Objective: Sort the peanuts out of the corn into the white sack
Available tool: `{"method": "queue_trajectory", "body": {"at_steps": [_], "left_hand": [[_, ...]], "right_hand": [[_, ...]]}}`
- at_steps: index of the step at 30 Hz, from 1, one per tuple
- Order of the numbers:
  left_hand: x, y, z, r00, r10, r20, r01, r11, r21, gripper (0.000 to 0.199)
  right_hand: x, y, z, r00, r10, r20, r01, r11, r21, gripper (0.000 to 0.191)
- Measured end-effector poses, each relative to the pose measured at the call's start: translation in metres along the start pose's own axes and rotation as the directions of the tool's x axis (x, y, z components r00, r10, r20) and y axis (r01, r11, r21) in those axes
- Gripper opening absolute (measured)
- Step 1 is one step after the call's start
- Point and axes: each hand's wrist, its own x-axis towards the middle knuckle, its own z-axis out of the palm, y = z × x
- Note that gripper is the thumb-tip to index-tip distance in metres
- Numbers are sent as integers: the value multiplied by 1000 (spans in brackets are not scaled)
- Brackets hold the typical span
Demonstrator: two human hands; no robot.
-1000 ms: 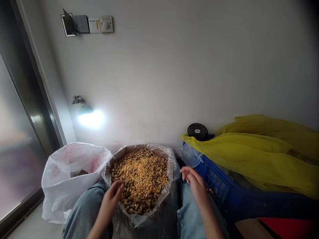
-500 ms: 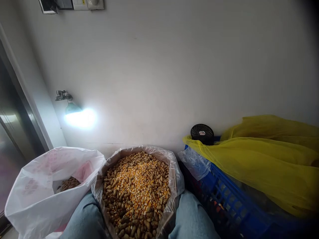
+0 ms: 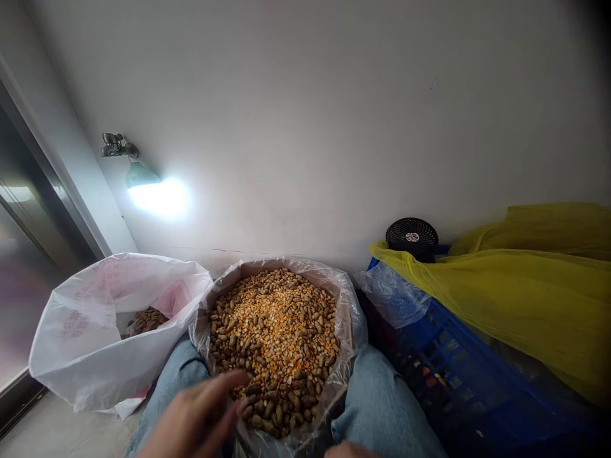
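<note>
Lying at eight o'clock, a white plastic sack (image 3: pixel 81 337) is seen with a small heap of unshelled peanuts (image 3: pixel 146 321) inside it. Above it, at ten o'clock, a lit clamp lamp (image 3: pixel 138 175) is fixed against the wall. Just beside the white sack, at six o'clock, a clear plastic sack (image 3: pixel 351 331) filled with mixed peanuts and yellow corn kernels (image 3: pixel 277 337) is held between denim-covered knees (image 3: pixel 382 401). The left hand (image 3: pixel 191 423) is kept low by the sack's near rim, its grip spread, with fingers (image 3: pixel 229 386) extended over the pile; nothing is seen pinched. Only the edge of the right hand (image 3: pixel 351 451) shows at the bottom edge, so its grip cannot be told. At three o'clock, a small black fan (image 3: pixel 412 236) is set behind a blue plastic crate (image 3: pixel 458 362), which is partly covered by a yellow plastic sheet (image 3: pixel 520 292).
</note>
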Motion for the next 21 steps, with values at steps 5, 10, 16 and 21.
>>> {"method": "queue_trajectory", "body": {"at_steps": [5,10,16,21], "left_hand": [[102,-8,-31,988,98,122,-143,880,452,33],[179,-52,18,975,102,200,-194,827,528,17],[210,-94,54,953,-2,303,-154,859,489,7],[207,-115,55,939,-16,344,-120,921,370,6]], "right_hand": [[45,-25,-43,996,-47,78,67,957,-281,20],[166,1,-41,972,-25,234,154,821,-550,21],[221,37,42,942,21,334,194,778,-597,28],[226,40,84,930,25,367,198,807,-556,33]]}}
